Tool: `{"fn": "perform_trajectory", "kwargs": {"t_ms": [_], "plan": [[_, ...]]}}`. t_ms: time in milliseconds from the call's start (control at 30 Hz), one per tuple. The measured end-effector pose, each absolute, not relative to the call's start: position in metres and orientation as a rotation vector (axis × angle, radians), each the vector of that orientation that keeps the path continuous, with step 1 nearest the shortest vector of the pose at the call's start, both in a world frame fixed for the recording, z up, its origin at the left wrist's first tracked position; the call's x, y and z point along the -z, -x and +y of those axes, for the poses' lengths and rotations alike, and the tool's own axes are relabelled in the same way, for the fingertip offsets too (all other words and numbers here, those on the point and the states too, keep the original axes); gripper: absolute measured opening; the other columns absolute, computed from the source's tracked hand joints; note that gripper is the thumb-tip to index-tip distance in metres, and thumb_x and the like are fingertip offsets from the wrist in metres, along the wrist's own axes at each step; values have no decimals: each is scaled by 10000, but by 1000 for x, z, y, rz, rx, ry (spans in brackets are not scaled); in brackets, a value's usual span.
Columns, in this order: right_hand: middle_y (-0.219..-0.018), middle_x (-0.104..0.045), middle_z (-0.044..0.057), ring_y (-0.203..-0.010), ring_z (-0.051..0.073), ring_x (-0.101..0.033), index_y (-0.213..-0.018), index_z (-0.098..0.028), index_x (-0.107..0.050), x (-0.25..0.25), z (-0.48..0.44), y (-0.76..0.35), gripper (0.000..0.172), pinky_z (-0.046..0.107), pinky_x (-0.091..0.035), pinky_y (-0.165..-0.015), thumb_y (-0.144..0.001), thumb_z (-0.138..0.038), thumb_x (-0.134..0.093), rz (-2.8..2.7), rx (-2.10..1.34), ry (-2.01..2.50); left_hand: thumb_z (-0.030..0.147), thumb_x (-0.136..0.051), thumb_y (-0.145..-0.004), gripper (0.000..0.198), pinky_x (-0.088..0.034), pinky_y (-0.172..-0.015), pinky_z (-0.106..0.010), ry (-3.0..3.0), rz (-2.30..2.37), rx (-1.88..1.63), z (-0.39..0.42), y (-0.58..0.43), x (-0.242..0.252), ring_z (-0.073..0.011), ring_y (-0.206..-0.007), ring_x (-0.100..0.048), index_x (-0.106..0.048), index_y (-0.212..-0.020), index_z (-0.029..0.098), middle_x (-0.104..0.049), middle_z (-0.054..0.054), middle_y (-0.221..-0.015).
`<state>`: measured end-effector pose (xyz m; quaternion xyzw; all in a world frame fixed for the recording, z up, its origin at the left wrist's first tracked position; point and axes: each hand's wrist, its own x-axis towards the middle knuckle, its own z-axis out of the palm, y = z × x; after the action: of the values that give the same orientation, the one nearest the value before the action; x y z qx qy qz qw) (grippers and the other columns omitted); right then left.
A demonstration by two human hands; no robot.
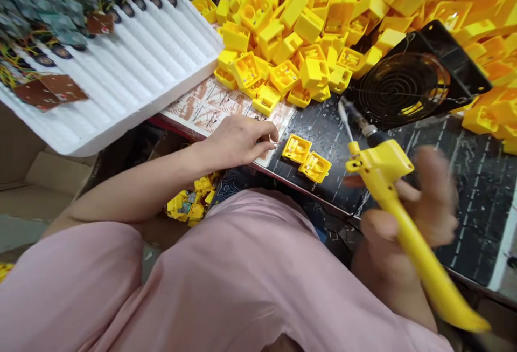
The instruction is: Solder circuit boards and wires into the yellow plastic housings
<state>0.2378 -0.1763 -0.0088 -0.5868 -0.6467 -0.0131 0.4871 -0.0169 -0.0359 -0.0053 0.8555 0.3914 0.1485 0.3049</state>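
My right hand (428,201), partly blurred by motion, is wrapped round a yellow soldering gun (388,179) above the right side of the bench. Its thin tip points away from me, toward a black fan. My left hand (246,139) rests at the bench's front edge with thumb and fingers pinched together. A thin sliver shows at those fingertips, too small to name. Just right of that hand, two open yellow plastic housings (297,148) lie side by side on the dark mat, with small metal parts inside. Neither hand touches them.
A large heap of yellow housings (283,34) covers the back. The black fan (416,77) stands at right. At left, a ribbed white foam tray (161,61) carries many wired circuit boards (60,7). More yellow parts (191,201) lie below the bench edge.
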Motion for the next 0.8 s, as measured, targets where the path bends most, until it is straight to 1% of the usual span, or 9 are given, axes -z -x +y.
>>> {"fn": "perform_trajectory", "kwargs": {"t_ms": [100,167,233,333,367,433,500,633,800], "plan": [[-897,-711,53,-620,183,-651,-1283,-244,-725,6,-173,-250,620,296,-488,-417,-905,-720,-605,-1322,257,1342,304,-575,-891,236,-504,-776,-331,-2482,1038,-324,-35,13,14,-212,-788,-716,-788,-885,203,-785,-43,-817],[-768,-669,36,-590,159,-602,-1042,-229,-813,11,-166,-255,539,270,-441,-400,-920,-707,-595,-1145,297,1256,297,-535,-889,263,-497,-786,-335,-2494,994,-381,-37,7,18,-199,-762,-705,-778,-877,196,-784,-35,-816],[-709,-663,23,-594,150,-594,-927,-219,-824,18,-164,-259,486,259,-446,-425,-932,-659,-620,-1051,276,1206,290,-525,-872,261,-486,-773,-325,-2495,987,-429,-39,2,19,-184,-728,-688,-765,-852,188,-768,-26,-774],[-846,-757,17,-654,161,-661,-1038,-237,-810,24,-173,-262,277,280,-527,-516,-905,-469,-737,-1193,104,1274,296,-518,-858,263,-471,-757,-326,-2537,1017,-402,-40,-4,18,-191,-723,-675,-751,-824,180,-741,-27,-730],[-921,-778,15,-658,161,-677,-1123,-255,-787,24,-178,-262,285,288,-546,-528,-871,-388,-782,-1288,19,1285,299,-516,-852,264,-466,-753,-330,-2551,1026,-372,-40,-6,17,-196,-722,-672,-749,-820,179,-734,-30,-719],[-1011,-788,14,-664,166,-697,-1245,-294,-730,21,-186,-263,455,301,-575,-535,-804,-248,-831,-1463,-138,1288,304,-516,-844,266,-458,-744,-337,-2569,1036,-302,-40,-8,16,-204,-717,-668,-748,-824,177,-728,-34,-711],[-983,-789,14,-660,178,-705,-1288,-307,-697,18,-189,-264,557,311,-583,-518,-769,-156,-833,-1598,-218,1233,303,-514,-834,267,-449,-735,-341,-2584,1042,-248,-39,-11,14,-206,-705,-662,-749,-830,178,-722,-37,-703],[-812,-749,-4,-645,189,-707,-1191,-276,-702,12,-186,-264,484,302,-560,-481,-760,-86,-813,-1732,-231,1103,296,-509,-823,265,-423,-707,-334,-2664,1032,-169,-37,-15,10,-207,-692,-654,-749,-826,183,-699,-39,-675],[-778,-730,9,-636,171,-704,-956,-259,-660,1,-181,-261,260,267,-516,-449,-806,-104,-805,-1885,-254,1223,298,-518,-805,248,-388,-674,-331,-2734,1011,-50,-34,-21,3,-217,-689,-652,-743,-807,193,-668,-38,-641]]}}
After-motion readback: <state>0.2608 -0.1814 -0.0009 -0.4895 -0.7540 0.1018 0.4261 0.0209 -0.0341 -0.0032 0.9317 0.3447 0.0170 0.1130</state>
